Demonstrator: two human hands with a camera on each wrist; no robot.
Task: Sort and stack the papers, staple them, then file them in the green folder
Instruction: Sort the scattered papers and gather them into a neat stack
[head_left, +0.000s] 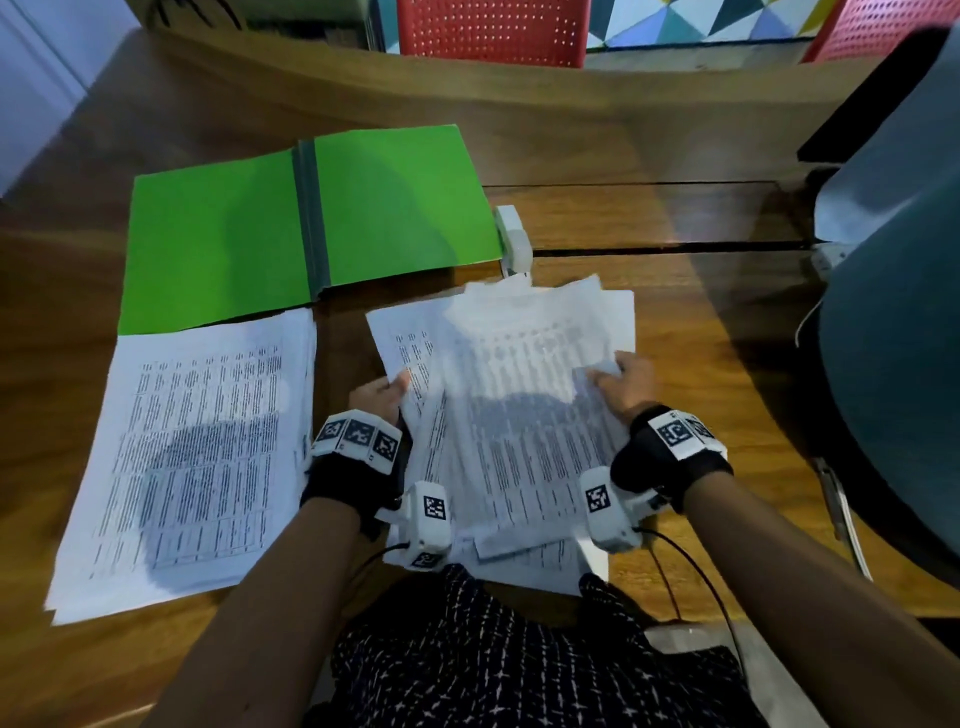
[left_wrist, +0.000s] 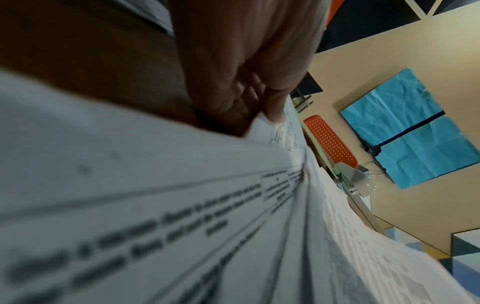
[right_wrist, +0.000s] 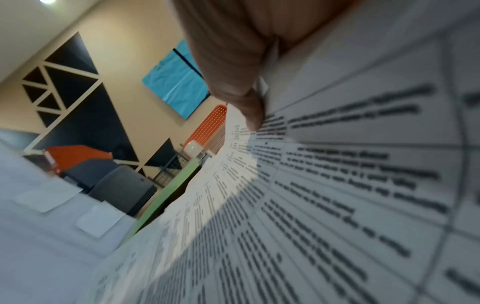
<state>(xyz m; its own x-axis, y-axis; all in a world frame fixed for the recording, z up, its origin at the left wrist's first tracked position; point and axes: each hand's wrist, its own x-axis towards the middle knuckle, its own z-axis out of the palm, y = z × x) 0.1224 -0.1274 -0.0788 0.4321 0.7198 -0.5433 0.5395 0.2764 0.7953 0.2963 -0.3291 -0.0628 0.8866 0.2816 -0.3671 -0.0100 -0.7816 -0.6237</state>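
Note:
A loose, fanned bundle of printed papers (head_left: 509, 410) is held over the table's near edge. My left hand (head_left: 382, 397) grips its left edge, thumb on top, and my right hand (head_left: 621, 382) pinches its right edge. The left wrist view shows the fingers (left_wrist: 275, 111) curled under the bundle's sheets (left_wrist: 182, 205); the right wrist view shows a thumb (right_wrist: 252, 115) pressed on the printed sheets (right_wrist: 337, 205). A second stack of papers (head_left: 192, 457) lies flat at the left. The green folder (head_left: 306, 223) lies open behind it. A white stapler (head_left: 514, 241) sits at the folder's right edge.
The wooden table (head_left: 675, 218) has a seam running across its right half. A grey chair back (head_left: 893, 312) stands close at the right, with red chairs (head_left: 493, 31) beyond the far edge. Cables run from both wrist cameras.

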